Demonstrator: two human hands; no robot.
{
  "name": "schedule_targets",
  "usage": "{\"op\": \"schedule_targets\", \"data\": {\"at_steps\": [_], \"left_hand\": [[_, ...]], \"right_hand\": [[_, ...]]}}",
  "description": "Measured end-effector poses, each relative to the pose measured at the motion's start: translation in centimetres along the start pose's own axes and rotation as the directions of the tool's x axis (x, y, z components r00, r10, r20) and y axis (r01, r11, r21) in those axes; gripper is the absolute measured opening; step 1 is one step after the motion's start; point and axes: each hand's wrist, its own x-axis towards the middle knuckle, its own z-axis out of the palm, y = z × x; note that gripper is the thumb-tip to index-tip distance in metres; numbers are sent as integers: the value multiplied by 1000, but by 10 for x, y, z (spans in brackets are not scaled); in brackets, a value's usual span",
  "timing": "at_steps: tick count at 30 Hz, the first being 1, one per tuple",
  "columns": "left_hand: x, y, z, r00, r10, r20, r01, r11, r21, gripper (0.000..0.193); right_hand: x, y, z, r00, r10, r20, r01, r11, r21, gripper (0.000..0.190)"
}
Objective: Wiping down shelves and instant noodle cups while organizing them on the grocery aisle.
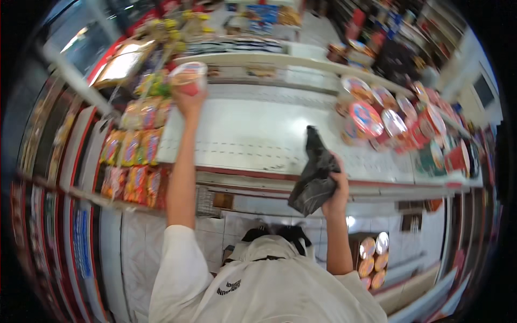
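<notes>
At the far left end of a white metal shelf (242, 117), my left hand (190, 101) grips a lidded cup (189, 74), which looks like an instant noodle cup. My right hand (339, 185) holds a crumpled black cloth or bag (317, 177) over the shelf's front edge. To the right of it, lidded cups (365, 119) stand crowded together on the same shelf, some in red and pink, and a green cup (430, 157) is among them. The picture is somewhat blurred, so the prints on the cups cannot be made out.
Hanging or stacked snack packets (131, 147) fill the rack at the left. On the tiled floor at the lower right is a box of lidded cups (366, 266). More goods (262, 18) lie on shelving behind. A raised ledge (274, 59) runs along the shelf's back.
</notes>
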Motion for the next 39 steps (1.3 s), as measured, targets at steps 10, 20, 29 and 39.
{"op": "schedule_targets", "data": {"at_steps": [10, 20, 29, 39], "left_hand": [[-10, -30, -37, 943, 73, 324, -188, 921, 340, 67], [-279, 298, -28, 751, 323, 576, -101, 918, -383, 19], [-333, 443, 68, 563, 637, 527, -512, 769, -382, 63], [-325, 476, 131, 484, 536, 691, -742, 670, 0, 95]], "right_hand": [[-72, -28, -77, 905, 413, -98, -214, 643, 735, 53], [-69, 4, -209, 945, 199, -260, -100, 932, 348, 59], [-87, -54, -263, 932, 288, -221, -53, 709, 704, 60], [-109, -67, -354, 915, 321, -244, -149, 832, 535, 47]]}}
